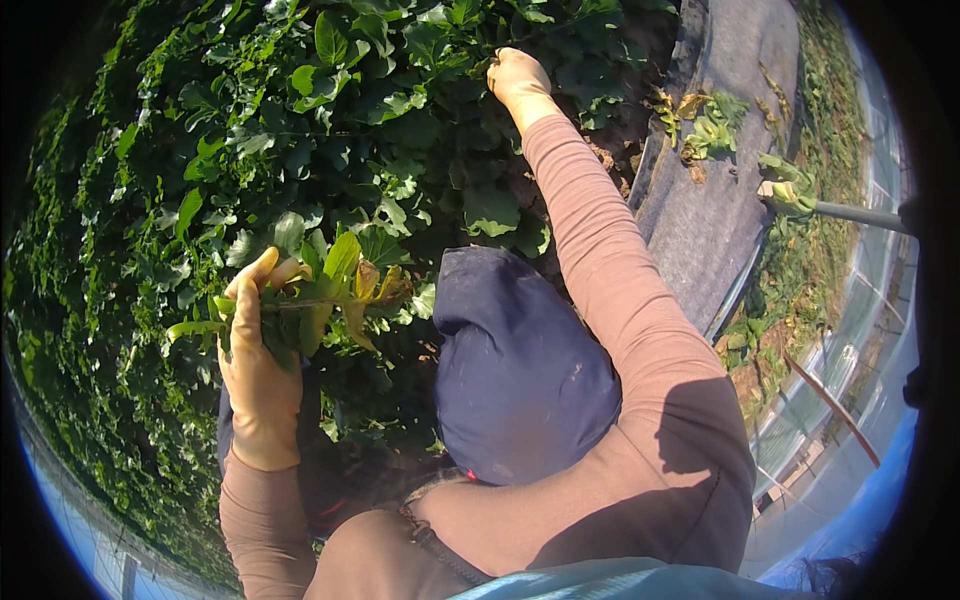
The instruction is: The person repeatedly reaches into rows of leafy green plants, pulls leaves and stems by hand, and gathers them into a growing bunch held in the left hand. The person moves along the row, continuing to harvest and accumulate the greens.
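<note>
My left hand, in a pale yellowish glove, is closed around a small bunch of picked leaves. Some of those leaves are green, others yellow with brown, withered patches, and their cut-looking stalks stick out left of the fingers. At the far end of my outstretched arm, my right hand wears a similar glove. Its fingers are curled in at the edge of the dense leafy green crop. Whether a stem lies in those fingers is hidden by the hand and foliage.
My dark blue trouser knee is bent between my arms. Along the right runs a strip of grey ground fabric with discarded leaves on it. Beyond are a grey pipe, low weeds and clear plastic sheeting.
</note>
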Tool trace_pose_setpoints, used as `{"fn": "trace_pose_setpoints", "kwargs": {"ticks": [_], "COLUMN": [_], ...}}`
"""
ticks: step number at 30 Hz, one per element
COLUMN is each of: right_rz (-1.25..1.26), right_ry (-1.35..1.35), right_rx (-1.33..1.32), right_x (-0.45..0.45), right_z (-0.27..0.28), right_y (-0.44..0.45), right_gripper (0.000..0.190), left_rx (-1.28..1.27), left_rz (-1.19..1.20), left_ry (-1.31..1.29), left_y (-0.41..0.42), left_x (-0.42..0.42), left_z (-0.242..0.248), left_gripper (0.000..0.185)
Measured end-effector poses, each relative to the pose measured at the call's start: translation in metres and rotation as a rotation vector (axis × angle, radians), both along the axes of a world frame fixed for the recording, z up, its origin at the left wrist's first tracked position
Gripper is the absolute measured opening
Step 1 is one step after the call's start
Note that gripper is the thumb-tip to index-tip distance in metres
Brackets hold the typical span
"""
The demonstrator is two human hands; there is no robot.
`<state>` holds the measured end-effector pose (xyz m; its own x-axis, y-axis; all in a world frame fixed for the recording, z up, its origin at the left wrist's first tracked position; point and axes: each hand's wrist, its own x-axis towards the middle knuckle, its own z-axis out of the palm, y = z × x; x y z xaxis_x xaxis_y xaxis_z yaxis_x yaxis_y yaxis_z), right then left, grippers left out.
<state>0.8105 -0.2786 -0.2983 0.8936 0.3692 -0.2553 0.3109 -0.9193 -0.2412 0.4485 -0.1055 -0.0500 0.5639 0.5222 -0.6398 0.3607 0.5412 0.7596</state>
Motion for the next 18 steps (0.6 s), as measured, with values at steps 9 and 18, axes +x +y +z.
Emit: {"fn": "trace_pose_setpoints", "kwargs": {"ticks": [9, 18], "right_rz": [0.463, 0.112], "right_ry": [0.234, -0.06], "right_rx": [-0.086, -0.078], "right_x": [0.043, -0.008], "right_z": [-0.083, 0.006], "right_y": [0.002, -0.008], "right_gripper": [0.034, 0.021], "left_rx": [-0.025, 0.096], "left_rz": [-0.008, -0.041], "left_ry": [-0.002, 0.032], "left_y": [0.0, -0.005], "left_x": [0.001, 0.012], "left_z": [0.0, 0.005], "left_gripper": [0.047, 0.042]}}
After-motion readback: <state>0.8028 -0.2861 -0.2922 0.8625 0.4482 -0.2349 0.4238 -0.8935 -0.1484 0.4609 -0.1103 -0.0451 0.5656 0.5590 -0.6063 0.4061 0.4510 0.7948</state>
